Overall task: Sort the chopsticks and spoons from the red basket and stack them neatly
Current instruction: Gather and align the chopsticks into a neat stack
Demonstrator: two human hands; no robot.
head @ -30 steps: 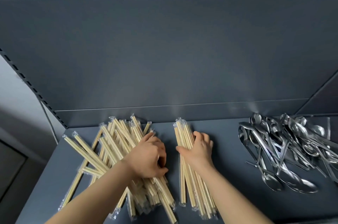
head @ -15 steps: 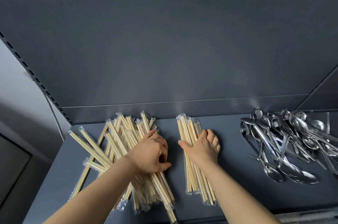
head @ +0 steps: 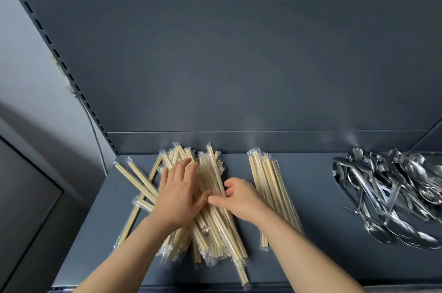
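Two hands: my left hand point(head: 178, 197) flat, fingers straight, on the loose chopstick pile point(head: 215, 233) — my right hand point(head: 241, 199) pinching its edge, forearm partly hiding the neat bundle point(head: 267, 173).

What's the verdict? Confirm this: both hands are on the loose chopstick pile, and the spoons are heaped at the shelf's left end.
Not quite. The head view shows the spoons heaped at the right end of the shelf, not its left. The left hand and right hand are indeed both on the loose chopstick pile.
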